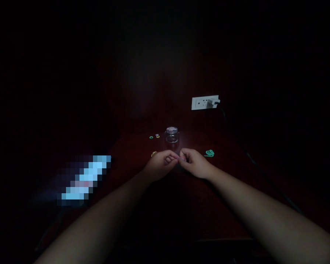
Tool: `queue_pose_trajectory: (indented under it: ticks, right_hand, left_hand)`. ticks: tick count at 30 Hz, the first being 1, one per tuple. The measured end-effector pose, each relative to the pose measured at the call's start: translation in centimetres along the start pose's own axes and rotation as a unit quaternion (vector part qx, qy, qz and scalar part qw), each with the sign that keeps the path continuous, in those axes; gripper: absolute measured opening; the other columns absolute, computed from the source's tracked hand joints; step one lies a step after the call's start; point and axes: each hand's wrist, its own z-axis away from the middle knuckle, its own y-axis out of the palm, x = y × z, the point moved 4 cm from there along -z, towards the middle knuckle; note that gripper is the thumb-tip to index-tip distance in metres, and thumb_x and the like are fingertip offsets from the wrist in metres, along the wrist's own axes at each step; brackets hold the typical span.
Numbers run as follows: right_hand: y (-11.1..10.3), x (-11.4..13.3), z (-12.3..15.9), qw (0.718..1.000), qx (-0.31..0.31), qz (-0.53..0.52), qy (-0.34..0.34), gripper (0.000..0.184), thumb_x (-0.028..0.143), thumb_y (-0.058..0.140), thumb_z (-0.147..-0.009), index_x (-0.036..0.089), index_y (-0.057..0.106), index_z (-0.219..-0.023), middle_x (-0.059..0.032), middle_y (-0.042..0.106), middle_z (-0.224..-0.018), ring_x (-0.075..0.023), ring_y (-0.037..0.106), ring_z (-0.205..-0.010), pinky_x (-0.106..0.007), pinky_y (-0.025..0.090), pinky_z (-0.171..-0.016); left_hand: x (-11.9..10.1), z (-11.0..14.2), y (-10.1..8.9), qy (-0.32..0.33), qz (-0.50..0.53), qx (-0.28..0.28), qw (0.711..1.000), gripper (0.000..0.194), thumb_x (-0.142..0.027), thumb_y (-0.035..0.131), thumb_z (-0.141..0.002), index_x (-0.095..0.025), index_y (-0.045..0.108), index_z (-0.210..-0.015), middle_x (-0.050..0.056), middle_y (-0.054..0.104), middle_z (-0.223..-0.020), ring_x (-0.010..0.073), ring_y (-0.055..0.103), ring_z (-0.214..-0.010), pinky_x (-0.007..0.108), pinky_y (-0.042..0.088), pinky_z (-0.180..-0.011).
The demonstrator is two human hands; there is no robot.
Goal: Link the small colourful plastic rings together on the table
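Observation:
Both hands meet above the dark red table, fingertips almost together. My left hand (164, 163) is closed in a pinch at one end of a thin purple band (181, 158). From the other side, my right hand (194, 162) pinches the same band, most of which the fingers hide. Just beyond the hands stands a small clear jar (172, 137) with its lid on. A yellow bundle of bands (154, 154) shows partly behind my left hand. To the right of my right hand lies a green bundle of bands (209, 153).
Left of the jar lie a small green ring (151, 137) and a yellow ring (157, 136), with a purple one touching the yellow. A lit, pixelated screen (85, 181) is at the left. A wall socket (205, 102) holds a plug, its cable (251, 159) running down the right side.

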Motion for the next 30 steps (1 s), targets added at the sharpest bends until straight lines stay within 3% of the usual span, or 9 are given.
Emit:
queue_pose_trajectory:
  ticks: [6,11,15,21,28,30]
  right_hand:
    - [-0.1,0.12,-0.05,1.0,-0.004,0.014,0.001,0.02,0.026,0.049,-0.071,0.017,0.036,-0.058,0.005,0.037,-0.052,-0.0068,0.031,-0.049,-0.019,0.024,-0.046]
    - [-0.43,-0.4,-0.22,0.998,-0.042,0.036,0.026,0.032,0.031,0.052,-0.07,0.018,0.03,-0.051,0.0056,0.031,-0.047,-0.0062,0.027,-0.047,-0.019,0.021,-0.044]
    - [-0.49,-0.73,-0.34,0.998,-0.06,0.027,0.023,0.03,0.03,0.055,-0.068,0.017,0.034,-0.052,0.0053,0.034,-0.048,-0.0064,0.03,-0.047,-0.02,0.024,-0.045]
    - [-0.19,-0.62,-0.32,0.996,-0.044,-0.076,0.026,0.015,0.028,0.055,-0.07,0.016,0.047,-0.074,0.0057,0.04,-0.052,-0.0066,0.034,-0.046,-0.019,0.026,-0.044]
    - [-0.19,-0.67,-0.3,0.997,-0.034,-0.069,0.026,0.027,0.027,0.054,-0.071,0.014,0.055,-0.095,0.0045,0.044,-0.054,-0.0073,0.038,-0.048,-0.02,0.031,-0.046]
    - [-0.21,-0.45,-0.27,0.997,-0.03,-0.073,0.025,0.025,0.028,0.054,-0.072,0.014,0.056,-0.092,0.0039,0.046,-0.055,-0.0073,0.038,-0.048,-0.02,0.031,-0.046]
  left_hand:
    - [0.5,-0.01,0.03,-0.005,0.01,-0.011,1.0,0.02,-0.027,0.054,-0.074,-0.013,0.061,-0.086,0.003,0.063,-0.071,0.0076,0.053,-0.058,0.018,0.042,-0.053]
    - [0.97,-0.13,-0.11,-0.014,0.037,-0.016,0.999,0.021,-0.029,0.055,-0.074,-0.012,0.06,-0.085,0.004,0.064,-0.074,0.0081,0.055,-0.061,0.019,0.043,-0.055]
    - [0.83,-0.13,-0.15,-0.014,0.049,-0.017,0.999,0.021,-0.029,0.055,-0.074,-0.012,0.06,-0.085,0.005,0.065,-0.076,0.0088,0.057,-0.062,0.02,0.044,-0.057]
    - [0.71,-0.11,-0.09,-0.014,0.046,-0.023,0.999,0.021,-0.029,0.055,-0.075,-0.012,0.06,-0.085,0.006,0.066,-0.079,0.0106,0.059,-0.066,0.021,0.046,-0.06]
    - [0.8,-0.16,-0.1,-0.019,0.036,-0.039,0.998,0.022,-0.031,0.057,-0.073,-0.012,0.06,-0.082,0.004,0.065,-0.073,0.0097,0.057,-0.061,0.02,0.044,-0.055]
    - [0.75,-0.15,-0.09,-0.017,0.037,-0.037,0.998,0.022,-0.031,0.057,-0.073,-0.012,0.061,-0.082,0.004,0.065,-0.073,0.0096,0.057,-0.061,0.02,0.044,-0.055]
